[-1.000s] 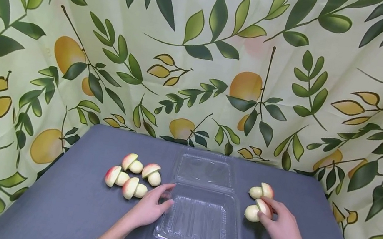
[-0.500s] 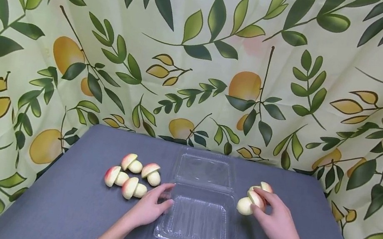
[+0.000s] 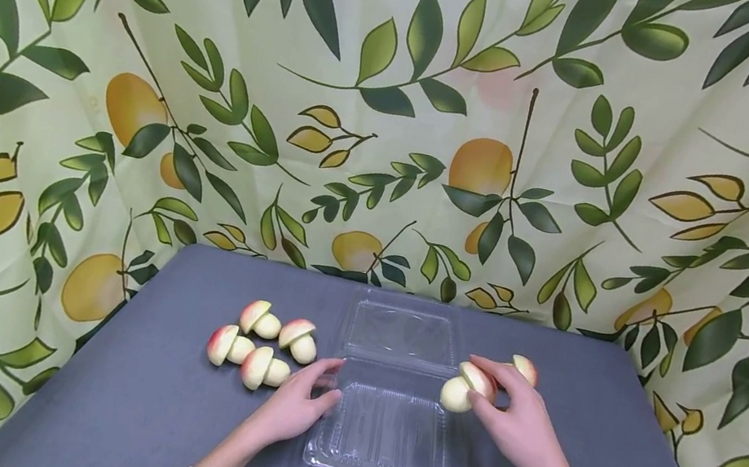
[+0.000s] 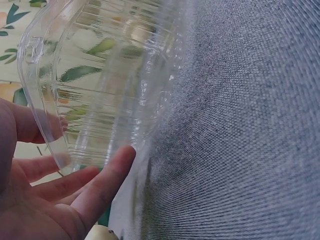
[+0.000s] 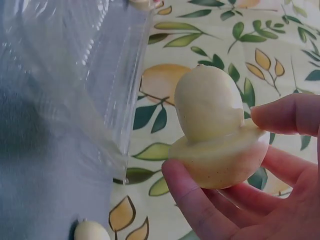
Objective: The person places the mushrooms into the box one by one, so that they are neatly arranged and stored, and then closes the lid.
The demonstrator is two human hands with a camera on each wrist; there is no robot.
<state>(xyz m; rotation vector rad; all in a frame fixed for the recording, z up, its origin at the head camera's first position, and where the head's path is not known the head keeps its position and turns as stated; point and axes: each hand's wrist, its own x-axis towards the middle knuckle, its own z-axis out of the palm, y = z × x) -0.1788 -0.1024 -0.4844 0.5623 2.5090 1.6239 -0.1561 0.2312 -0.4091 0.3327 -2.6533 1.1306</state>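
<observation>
A toy mushroom with a pale stem and red-tinged cap is pinched by my right hand. It hangs over the right rim of a clear plastic clamshell box. From the right wrist view, thumb and fingers hold the mushroom's cap, stem pointing away from the palm. At the box's left edge rests my left hand, fingers loosely spread. In the left wrist view, some fingers lie against the clear wall, others show through the plastic rim.
Several similar mushrooms lie grouped left of the box. Another mushroom sits behind my right hand, partly hidden. The box's lid lies folded back on the grey table. A leaf-patterned cloth hangs behind.
My right hand has lifted the mushroom off the table and carried it leftward to the box's right rim. My left hand has stayed at the box's left edge.
</observation>
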